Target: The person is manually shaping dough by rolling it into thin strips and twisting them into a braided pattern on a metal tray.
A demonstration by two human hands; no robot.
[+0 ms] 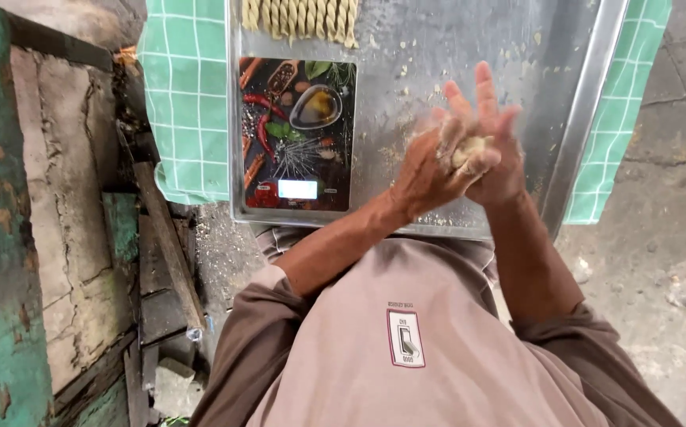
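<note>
Rolling dough lump (469,150) btwn left hand (430,170) & right hand (495,150), palms pressed on it; likely soft, light, crumbly, best cupped whole.

Bare tray (469,47) ahead; scale (297,134) apparently blocks left.

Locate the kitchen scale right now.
In the head view the kitchen scale lies flat on the left part of the metal tray, just below the row of twisted dough pieces and left of the hands pressing a dough lump.
</note>
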